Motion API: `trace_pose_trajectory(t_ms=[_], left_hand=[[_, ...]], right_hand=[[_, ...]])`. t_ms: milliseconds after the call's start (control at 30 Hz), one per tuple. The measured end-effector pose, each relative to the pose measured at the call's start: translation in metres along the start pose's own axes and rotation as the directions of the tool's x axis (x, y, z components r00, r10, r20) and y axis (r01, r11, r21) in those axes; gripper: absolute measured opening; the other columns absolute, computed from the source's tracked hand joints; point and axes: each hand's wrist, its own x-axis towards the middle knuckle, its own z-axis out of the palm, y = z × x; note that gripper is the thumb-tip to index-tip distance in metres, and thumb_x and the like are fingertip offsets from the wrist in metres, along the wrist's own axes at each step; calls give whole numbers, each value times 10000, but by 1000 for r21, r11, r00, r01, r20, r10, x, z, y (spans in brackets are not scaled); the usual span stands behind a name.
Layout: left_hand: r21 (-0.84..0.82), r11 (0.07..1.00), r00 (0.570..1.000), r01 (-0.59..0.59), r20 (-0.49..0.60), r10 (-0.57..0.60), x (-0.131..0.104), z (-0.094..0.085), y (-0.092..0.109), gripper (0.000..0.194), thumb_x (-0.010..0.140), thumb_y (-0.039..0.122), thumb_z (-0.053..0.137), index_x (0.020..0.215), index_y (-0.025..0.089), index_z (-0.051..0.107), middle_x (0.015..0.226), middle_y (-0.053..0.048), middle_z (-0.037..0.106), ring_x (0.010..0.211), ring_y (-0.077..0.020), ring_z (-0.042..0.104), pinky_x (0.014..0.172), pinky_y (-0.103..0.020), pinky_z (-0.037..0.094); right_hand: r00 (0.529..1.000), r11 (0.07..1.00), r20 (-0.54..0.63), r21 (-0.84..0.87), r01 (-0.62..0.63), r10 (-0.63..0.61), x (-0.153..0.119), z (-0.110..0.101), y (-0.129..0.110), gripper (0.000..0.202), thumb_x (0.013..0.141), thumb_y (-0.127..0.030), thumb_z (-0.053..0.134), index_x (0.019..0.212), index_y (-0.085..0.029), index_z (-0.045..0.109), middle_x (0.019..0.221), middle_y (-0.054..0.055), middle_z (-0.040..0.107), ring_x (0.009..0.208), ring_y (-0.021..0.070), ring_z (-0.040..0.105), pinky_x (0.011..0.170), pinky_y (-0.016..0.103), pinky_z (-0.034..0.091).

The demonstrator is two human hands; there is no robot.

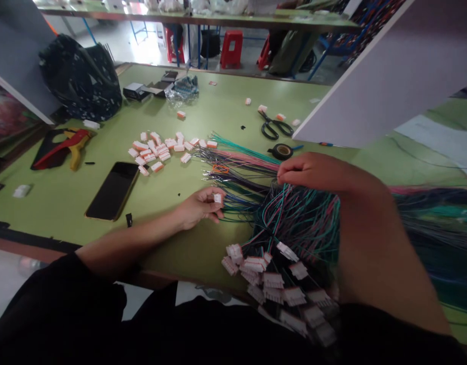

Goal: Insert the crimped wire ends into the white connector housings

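My left hand (203, 207) pinches a small white connector housing (217, 198) between thumb and fingers, beside the stripped ends of a wire bundle. Above that bundle, my right hand (300, 171) is closed with its fingertips pinched on a thin wire, mostly hidden by the fingers. Green, pink, blue and dark wires (248, 161) fan out leftward with metal terminals at their tips. Near my body hang several wired white connectors (273, 280). Loose white and orange connectors (157, 147) lie in a pile beyond my left hand.
A black phone (112, 191) lies left of my left hand, with a red and yellow hand tool (68, 147) farther left. Black scissors (275, 125) and a tape roll (282, 151) lie beyond my right hand. A white panel (362, 76) slants at the right. A dark bag (81, 78) stands back left.
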Motion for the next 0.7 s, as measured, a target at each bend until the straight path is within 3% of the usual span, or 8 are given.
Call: trace_pose_trajectory(t_ms=[100, 167, 233, 333, 467, 600, 700], left_hand=[[-25, 1000, 1000, -1, 0, 1, -1, 1, 1, 326, 647, 180, 735, 897, 159, 527, 691, 49, 564, 565, -89, 617, 494, -189, 498], [-44, 999, 1000, 7, -14, -7, -2, 1, 2, 353, 635, 184, 750, 914, 155, 535, 693, 45, 574, 585, -97, 627, 518, -197, 512], [-56, 998, 999, 19, -31, -21, -2, 2, 2, 365, 640, 195, 753, 934, 149, 542, 697, 35, 590, 598, -102, 634, 530, -199, 516], [-76, 997, 999, 21, -40, -24, -2, 1, 2, 355, 645, 219, 757, 924, 138, 551, 703, 23, 606, 601, -106, 638, 532, -199, 516], [-108, 994, 999, 30, -26, -33, -1, -1, 3, 373, 605, 245, 790, 877, 143, 555, 678, 31, 609, 593, -115, 644, 536, -209, 522], [-131, 990, 999, 49, -8, -51, -2, -2, 5, 352, 610, 263, 791, 839, 146, 551, 658, 33, 612, 587, -114, 646, 559, -219, 534], [-142, 988, 998, 57, 8, -57, -2, -2, 5, 335, 626, 255, 781, 846, 146, 552, 653, 30, 618, 584, -112, 647, 567, -219, 538]], right_hand=[[978, 984, 170, 147, 99, -124, -4, 5, -12, 234, 732, -393, 528, 783, -221, 677, 724, 23, 655, 666, 153, 564, 626, 297, 410], [967, 966, 125, 160, 203, -224, -1, 24, -31, 288, 738, -382, 531, 919, -207, 672, 807, 28, 669, 711, 150, 572, 641, 284, 407], [957, 947, 62, 177, 268, -282, 4, 47, -50, 311, 784, -329, 491, 1015, -193, 647, 765, 14, 667, 664, 123, 552, 626, 263, 393], [932, 915, -57, 177, 362, -358, 11, 71, -63, 242, 803, -263, 466, 920, -190, 665, 809, 18, 684, 709, 113, 565, 652, 242, 389], [947, 944, -180, 152, 294, -266, 14, 79, -52, 178, 755, -261, 520, 795, -192, 679, 745, 8, 679, 663, 109, 562, 603, 223, 369], [965, 986, -219, 53, 159, -144, 15, 83, -41, 140, 694, -253, 553, 674, -191, 678, 617, -7, 637, 569, 103, 520, 537, 221, 316], [965, 991, -232, 26, 134, -124, 16, 88, -42, 136, 669, -235, 550, 641, -186, 673, 601, -7, 627, 555, 102, 510, 525, 223, 303]])
